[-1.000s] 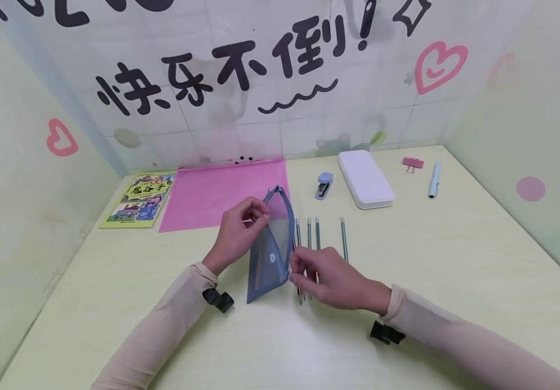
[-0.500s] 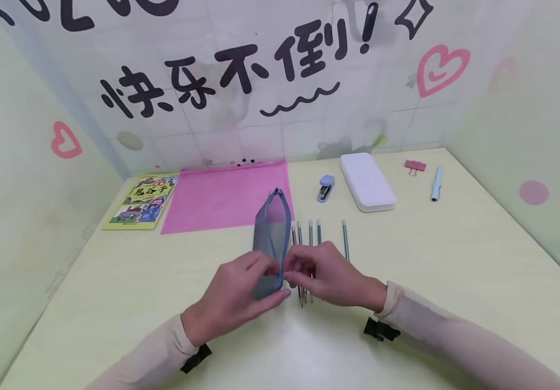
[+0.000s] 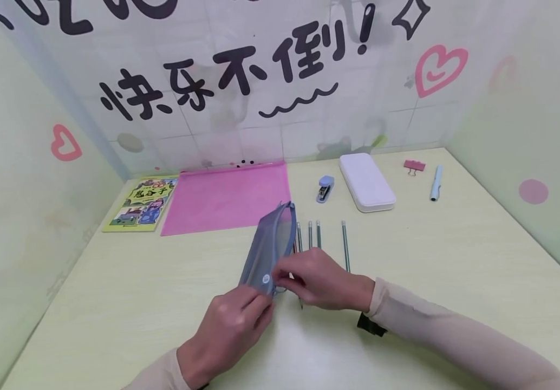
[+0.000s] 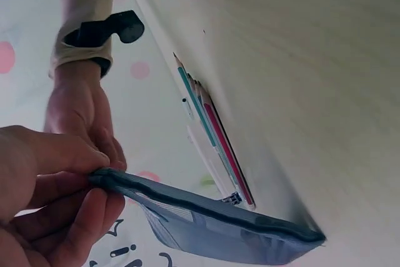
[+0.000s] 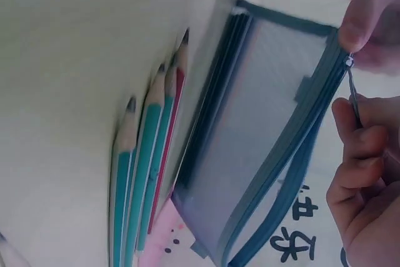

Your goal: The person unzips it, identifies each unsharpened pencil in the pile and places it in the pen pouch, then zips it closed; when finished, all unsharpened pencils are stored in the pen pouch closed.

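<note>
A blue-grey mesh zipper pouch (image 3: 262,249) stands on its bottom edge, its mouth gaping toward the far end. My left hand (image 3: 231,330) pinches the pouch's near top corner between thumb and fingers. Just beside it, my right hand (image 3: 316,279) pinches the thin zipper pull (image 5: 354,95) at the same end; the right wrist view shows this closely. Directly right of the pouch lie several pencils (image 5: 150,148), green and red, points toward me. My right forearm and hand hide part of them in the head view. One green pencil (image 3: 345,246) lies apart, farther right.
A pink zip folder (image 3: 226,200) and a yellow comic-style book (image 3: 141,206) lie at the back left. Behind the pencils are a small blue stapler (image 3: 325,188) and a white case (image 3: 368,183). A red binder clip (image 3: 414,166) and light-blue pen (image 3: 436,184) sit back right.
My left hand has moved from the pouch's far upper edge down to its near corner and now grips there. The pouch has tilted and shifted nearer; my right hand has moved slightly left.
</note>
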The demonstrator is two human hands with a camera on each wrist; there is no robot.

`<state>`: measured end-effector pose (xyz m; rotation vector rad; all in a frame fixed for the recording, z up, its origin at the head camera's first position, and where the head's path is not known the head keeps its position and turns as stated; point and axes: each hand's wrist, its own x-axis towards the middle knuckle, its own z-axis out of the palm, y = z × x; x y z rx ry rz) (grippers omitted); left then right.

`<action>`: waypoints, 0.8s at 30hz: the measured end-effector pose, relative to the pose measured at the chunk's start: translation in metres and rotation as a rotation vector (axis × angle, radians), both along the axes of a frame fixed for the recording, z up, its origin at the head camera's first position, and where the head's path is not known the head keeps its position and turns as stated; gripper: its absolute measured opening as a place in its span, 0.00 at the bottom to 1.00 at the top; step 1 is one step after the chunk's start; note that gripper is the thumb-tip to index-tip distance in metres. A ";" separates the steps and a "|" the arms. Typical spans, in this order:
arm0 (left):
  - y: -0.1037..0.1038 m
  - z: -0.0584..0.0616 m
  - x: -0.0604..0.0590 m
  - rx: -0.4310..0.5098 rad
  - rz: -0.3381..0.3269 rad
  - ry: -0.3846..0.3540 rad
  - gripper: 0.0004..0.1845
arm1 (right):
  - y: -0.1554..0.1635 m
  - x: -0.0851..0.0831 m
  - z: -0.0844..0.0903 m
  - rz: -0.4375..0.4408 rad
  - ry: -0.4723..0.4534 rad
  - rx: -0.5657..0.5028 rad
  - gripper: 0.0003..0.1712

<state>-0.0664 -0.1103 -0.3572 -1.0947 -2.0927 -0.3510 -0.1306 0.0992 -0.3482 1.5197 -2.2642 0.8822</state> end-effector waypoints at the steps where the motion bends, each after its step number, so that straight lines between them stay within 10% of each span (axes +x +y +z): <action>1: -0.002 0.001 0.002 -0.007 0.007 -0.001 0.08 | 0.000 -0.002 0.000 -0.012 0.004 0.010 0.05; 8: -0.016 0.001 0.018 -0.017 0.048 -0.052 0.05 | 0.009 -0.040 0.004 -0.167 0.106 0.043 0.06; 14: -0.027 -0.007 0.027 -0.008 0.050 0.002 0.23 | 0.030 -0.072 0.011 -0.332 0.160 0.069 0.06; 24: -0.054 -0.009 0.030 -0.032 0.263 -0.059 0.07 | 0.035 -0.073 0.009 -0.340 -0.190 0.072 0.07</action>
